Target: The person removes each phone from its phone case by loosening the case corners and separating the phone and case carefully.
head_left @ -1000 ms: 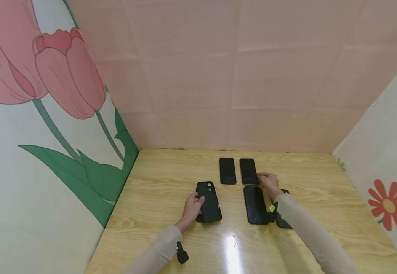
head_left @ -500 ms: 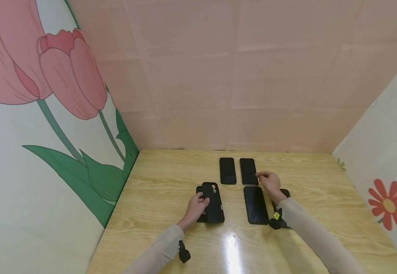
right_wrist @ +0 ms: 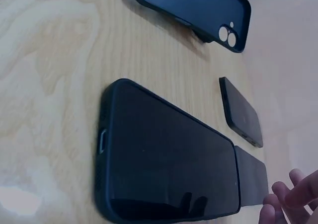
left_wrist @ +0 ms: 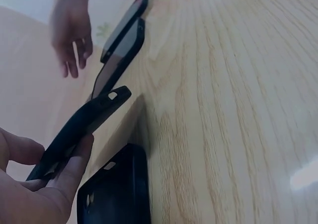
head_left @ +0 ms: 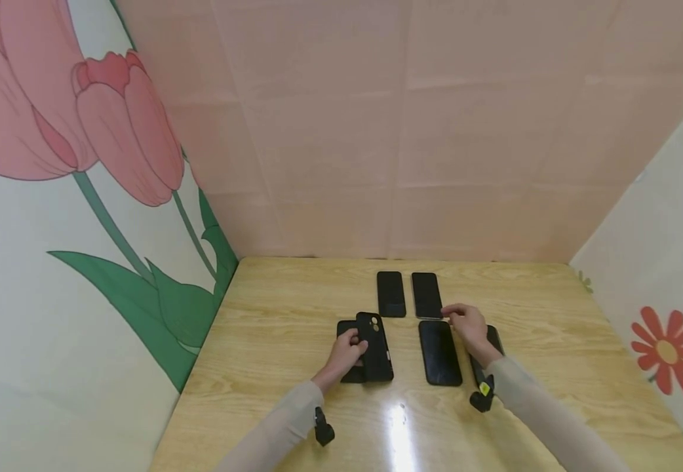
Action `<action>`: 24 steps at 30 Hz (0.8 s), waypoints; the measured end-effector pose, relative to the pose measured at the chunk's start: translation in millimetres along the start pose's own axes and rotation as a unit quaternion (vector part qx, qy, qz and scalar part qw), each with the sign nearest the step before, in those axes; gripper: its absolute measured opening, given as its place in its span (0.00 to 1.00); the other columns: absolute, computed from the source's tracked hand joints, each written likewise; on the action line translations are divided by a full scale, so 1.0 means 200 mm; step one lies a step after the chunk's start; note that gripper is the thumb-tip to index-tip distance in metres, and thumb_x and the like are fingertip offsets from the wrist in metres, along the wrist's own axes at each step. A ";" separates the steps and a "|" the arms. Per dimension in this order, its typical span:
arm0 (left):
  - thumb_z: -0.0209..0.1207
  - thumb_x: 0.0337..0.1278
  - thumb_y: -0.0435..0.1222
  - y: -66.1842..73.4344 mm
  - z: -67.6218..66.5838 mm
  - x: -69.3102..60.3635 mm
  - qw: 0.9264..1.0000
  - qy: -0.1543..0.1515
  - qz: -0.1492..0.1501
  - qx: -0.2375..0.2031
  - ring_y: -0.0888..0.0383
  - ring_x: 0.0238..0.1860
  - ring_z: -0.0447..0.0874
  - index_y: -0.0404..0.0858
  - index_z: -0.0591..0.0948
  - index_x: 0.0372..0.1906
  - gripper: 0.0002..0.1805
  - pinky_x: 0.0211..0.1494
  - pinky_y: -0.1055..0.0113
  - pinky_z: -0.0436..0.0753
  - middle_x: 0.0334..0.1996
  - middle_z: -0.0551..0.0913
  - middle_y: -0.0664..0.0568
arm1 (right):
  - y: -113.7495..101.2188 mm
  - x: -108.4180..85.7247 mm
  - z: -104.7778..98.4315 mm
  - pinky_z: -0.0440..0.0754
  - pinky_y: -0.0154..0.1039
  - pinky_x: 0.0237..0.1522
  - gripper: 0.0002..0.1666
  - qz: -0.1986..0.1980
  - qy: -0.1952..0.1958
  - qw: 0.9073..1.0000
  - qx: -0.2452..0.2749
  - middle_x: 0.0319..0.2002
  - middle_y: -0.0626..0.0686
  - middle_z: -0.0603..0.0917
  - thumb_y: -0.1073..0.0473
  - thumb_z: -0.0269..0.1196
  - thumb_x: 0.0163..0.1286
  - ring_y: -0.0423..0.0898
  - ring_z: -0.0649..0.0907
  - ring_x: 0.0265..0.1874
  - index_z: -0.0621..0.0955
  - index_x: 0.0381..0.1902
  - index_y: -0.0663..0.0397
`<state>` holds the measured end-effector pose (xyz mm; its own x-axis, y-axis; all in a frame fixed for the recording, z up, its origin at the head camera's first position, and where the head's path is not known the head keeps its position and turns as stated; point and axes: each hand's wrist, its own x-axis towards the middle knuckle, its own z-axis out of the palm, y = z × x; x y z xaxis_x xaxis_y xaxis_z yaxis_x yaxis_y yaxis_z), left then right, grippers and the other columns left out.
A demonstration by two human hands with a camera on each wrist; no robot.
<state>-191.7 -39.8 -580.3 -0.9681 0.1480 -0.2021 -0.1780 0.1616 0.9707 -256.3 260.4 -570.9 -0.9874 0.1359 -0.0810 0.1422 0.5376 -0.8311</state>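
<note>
My left hand (head_left: 344,357) pinches a black phone case (head_left: 378,351) between thumb and fingers. In the right wrist view the inside of this case (right_wrist: 194,5) and its camera holes show. A second black case (left_wrist: 117,194) lies on the table below and left of it, hollow side up. My right hand (head_left: 465,328) has loosely bent fingers with nothing seen between them. Its fingertips are close to the lower corner of a black phone (head_left: 427,295); touching or apart, I cannot tell. Nearer me lies a larger phone (right_wrist: 169,154) in a dark case, screen up.
Another black phone (head_left: 391,295) lies at the back, left of the first. A further dark phone-shaped thing (head_left: 495,337) is partly hidden under my right wrist. All lie on a wooden table (head_left: 282,295), with a pink wall (head_left: 341,164) behind.
My left hand has moved right with the case, uncovering more of the second case beneath. The right hand has shifted slightly right and toward me; the phones stay put.
</note>
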 end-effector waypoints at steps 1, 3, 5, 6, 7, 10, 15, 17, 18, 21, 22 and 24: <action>0.54 0.70 0.30 0.00 0.00 0.00 1.000 -0.001 0.001 -0.001 0.43 0.49 0.81 0.26 0.70 0.66 0.23 0.43 0.54 0.85 0.48 0.79 0.39 | 0.00 -0.01 0.00 0.76 0.34 0.33 0.17 -0.002 0.004 1.000 -0.008 0.46 0.64 0.84 0.68 0.50 0.72 0.56 0.81 0.41 0.83 0.49 0.67; 0.55 0.69 0.30 0.00 0.01 0.01 1.000 0.002 0.004 0.001 0.43 0.49 0.82 0.25 0.70 0.65 0.23 0.42 0.55 0.85 0.49 0.80 0.38 | 0.01 -0.02 -0.01 0.77 0.35 0.33 0.17 -0.005 0.010 1.000 -0.018 0.45 0.63 0.84 0.68 0.50 0.71 0.56 0.82 0.40 0.84 0.48 0.66; 0.56 0.69 0.29 0.00 0.02 0.02 1.000 0.005 0.007 0.005 0.44 0.49 0.82 0.24 0.70 0.65 0.23 0.42 0.56 0.85 0.50 0.80 0.38 | 0.01 -0.03 -0.01 0.77 0.36 0.32 0.16 -0.006 0.013 1.000 -0.022 0.45 0.63 0.85 0.68 0.51 0.71 0.56 0.83 0.40 0.84 0.47 0.66; 0.56 0.69 0.29 0.00 0.02 0.02 1.000 0.008 0.008 0.006 0.45 0.49 0.82 0.23 0.70 0.64 0.23 0.41 0.57 0.85 0.50 0.80 0.37 | 0.02 -0.03 -0.01 0.77 0.36 0.32 0.16 -0.007 0.011 1.000 -0.023 0.44 0.64 0.85 0.68 0.51 0.71 0.57 0.83 0.39 0.84 0.47 0.67; 0.57 0.68 0.29 0.00 0.02 0.02 1.000 0.011 0.010 0.010 0.46 0.49 0.83 0.23 0.70 0.64 0.23 0.41 0.57 0.86 0.50 0.81 0.37 | 0.02 -0.04 -0.01 0.77 0.36 0.31 0.16 -0.005 0.010 1.000 -0.023 0.44 0.64 0.85 0.68 0.51 0.71 0.57 0.83 0.39 0.84 0.47 0.67; 0.58 0.67 0.29 -0.01 0.04 0.03 1.000 0.014 0.014 0.009 0.47 0.48 0.83 0.22 0.70 0.64 0.24 0.40 0.58 0.86 0.50 0.81 0.36 | 0.04 -0.05 -0.01 0.78 0.35 0.30 0.16 0.012 0.009 1.000 -0.018 0.44 0.64 0.85 0.68 0.51 0.71 0.56 0.84 0.38 0.84 0.47 0.67; 0.58 0.66 0.28 -0.01 0.06 0.04 1.000 0.012 0.017 0.006 0.46 0.47 0.85 0.22 0.71 0.63 0.24 0.39 0.59 0.86 0.50 0.82 0.35 | 0.06 -0.06 0.00 0.79 0.36 0.30 0.17 0.038 0.007 0.999 -0.006 0.45 0.63 0.85 0.67 0.51 0.72 0.52 0.84 0.38 0.84 0.49 0.67; 0.58 0.66 0.27 -0.01 0.07 0.04 1.000 0.012 0.017 0.006 0.46 0.47 0.85 0.22 0.71 0.63 0.24 0.39 0.59 0.86 0.51 0.82 0.33 | 0.07 -0.06 0.00 0.79 0.36 0.31 0.17 0.042 0.005 0.999 0.002 0.45 0.63 0.85 0.67 0.51 0.72 0.51 0.83 0.37 0.83 0.49 0.68; 0.58 0.66 0.27 -0.01 0.08 0.04 1.000 0.011 0.018 0.006 0.46 0.47 0.85 0.22 0.71 0.63 0.23 0.39 0.59 0.86 0.51 0.81 0.33 | 0.07 -0.06 0.00 0.80 0.37 0.31 0.17 0.044 0.004 0.999 0.006 0.44 0.63 0.85 0.67 0.51 0.72 0.50 0.83 0.37 0.83 0.49 0.68; 0.57 0.65 0.26 0.00 0.10 0.04 1.000 0.010 0.021 0.004 0.46 0.46 0.85 0.21 0.71 0.63 0.23 0.39 0.58 0.86 0.52 0.80 0.31 | 0.07 -0.06 0.01 0.81 0.37 0.31 0.17 0.046 0.000 0.999 0.021 0.44 0.64 0.84 0.67 0.51 0.72 0.49 0.83 0.36 0.83 0.50 0.69; 0.57 0.65 0.25 -0.01 0.10 0.04 1.000 0.009 0.023 0.004 0.46 0.46 0.85 0.21 0.71 0.63 0.23 0.38 0.58 0.86 0.52 0.80 0.31 | 0.07 -0.06 0.01 0.81 0.37 0.32 0.17 0.047 -0.003 0.999 0.025 0.45 0.64 0.84 0.67 0.50 0.72 0.50 0.82 0.36 0.83 0.50 0.70; 0.57 0.64 0.25 -0.01 0.11 0.05 1.000 0.007 0.023 0.005 0.47 0.45 0.85 0.22 0.71 0.64 0.24 0.38 0.58 0.86 0.52 0.81 0.32 | 0.07 -0.06 0.01 0.81 0.37 0.32 0.17 0.048 -0.006 0.998 0.026 0.45 0.65 0.84 0.68 0.50 0.72 0.50 0.82 0.37 0.82 0.50 0.70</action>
<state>-196.7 -16.6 -587.8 -0.9776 0.1424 -0.1550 -0.1311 0.1639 0.9777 -242.8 264.4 -582.5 -0.9702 0.1741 -0.1685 0.2329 0.4782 -0.8468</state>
